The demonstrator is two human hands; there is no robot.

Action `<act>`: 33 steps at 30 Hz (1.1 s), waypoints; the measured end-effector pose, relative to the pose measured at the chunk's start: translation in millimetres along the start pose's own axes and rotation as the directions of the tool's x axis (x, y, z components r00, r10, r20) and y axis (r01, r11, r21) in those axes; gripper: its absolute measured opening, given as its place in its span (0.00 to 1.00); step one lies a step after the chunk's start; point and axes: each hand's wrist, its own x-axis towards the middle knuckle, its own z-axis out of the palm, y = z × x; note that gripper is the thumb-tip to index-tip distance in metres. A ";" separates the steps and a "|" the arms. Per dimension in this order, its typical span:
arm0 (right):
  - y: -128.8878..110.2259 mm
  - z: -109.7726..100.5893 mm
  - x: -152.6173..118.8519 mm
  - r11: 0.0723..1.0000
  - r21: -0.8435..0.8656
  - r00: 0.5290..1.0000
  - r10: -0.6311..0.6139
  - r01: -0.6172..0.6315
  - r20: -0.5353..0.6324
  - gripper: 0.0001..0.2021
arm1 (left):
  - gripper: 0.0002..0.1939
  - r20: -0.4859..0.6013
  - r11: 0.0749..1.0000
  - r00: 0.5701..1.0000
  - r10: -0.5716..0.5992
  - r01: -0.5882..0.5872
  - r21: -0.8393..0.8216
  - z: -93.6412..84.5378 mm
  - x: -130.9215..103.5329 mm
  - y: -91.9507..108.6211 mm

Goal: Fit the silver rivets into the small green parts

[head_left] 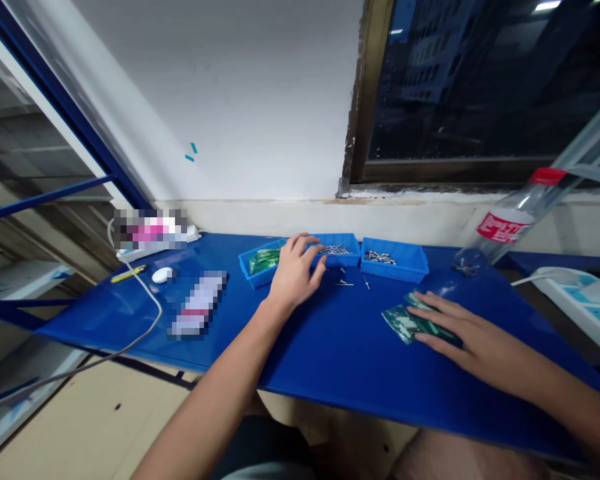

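My left hand hovers over the row of blue bins, its fingers apart and nothing visible in them. Its fingertips are at the middle blue bin, which holds thin metal pins that look like rivets. Partly behind that hand is the left blue bin with green packets inside. Small metal pieces fill part of the right blue bin. On the tabletop, my right hand lies spread across small green plastic packets with pale contents; its palm hides some of them.
Loose pins lie before the bins on the blue table. A plastic bottle leans at the right, near a power strip. Leftward are a blurred rectangular item, a white oval object, a yellow cutter and a cable.
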 end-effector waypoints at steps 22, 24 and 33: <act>-93.4 4.6 135.6 0.977 -0.111 0.971 -0.197 0.182 -0.138 0.12 | 0.14 0.110 0.976 0.993 0.043 -0.017 -0.219 15.5 -6.0 8.9; -87.3 -0.2 140.8 0.981 -0.077 0.963 -0.189 0.177 -0.194 0.15 | 0.14 0.101 0.973 0.994 0.051 -0.027 -0.230 16.5 -6.0 10.0; -68.1 15.9 131.9 0.980 0.094 0.968 -0.156 0.177 -0.199 0.11 | 0.14 0.178 0.937 0.972 0.155 -0.088 -0.337 16.1 -6.6 21.4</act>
